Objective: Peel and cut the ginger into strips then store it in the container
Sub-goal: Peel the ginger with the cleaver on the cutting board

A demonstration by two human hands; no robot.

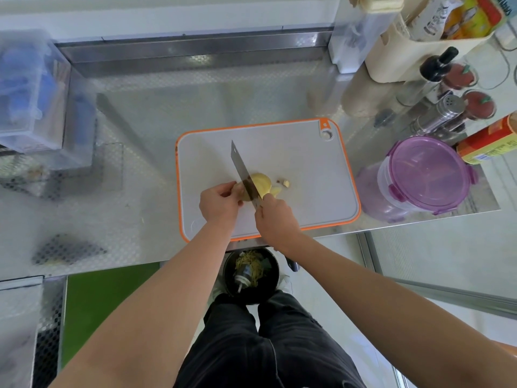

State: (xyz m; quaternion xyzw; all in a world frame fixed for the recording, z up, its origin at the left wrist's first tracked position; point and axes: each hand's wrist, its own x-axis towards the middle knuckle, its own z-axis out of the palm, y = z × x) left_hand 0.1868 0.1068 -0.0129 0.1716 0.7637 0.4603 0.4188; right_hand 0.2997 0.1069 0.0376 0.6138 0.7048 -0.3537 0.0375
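A peeled yellow piece of ginger (261,182) lies on the grey cutting board with an orange rim (293,152). My left hand (219,203) holds the ginger's left end with curled fingers. My right hand (275,219) grips the handle of a cleaver (242,170), whose blade stands edge-down across the ginger. A few cut slices (275,191) lie right of the blade, and a small offcut (286,183) lies further right. The round container with a purple lid (428,172) stands shut to the right of the board.
Bottles, a shaker (444,110) and boxes crowd the back right of the steel counter (140,169). A clear plastic bin (30,93) stands at the back left. A black waste bin (250,273) with scraps sits on the floor below the counter edge.
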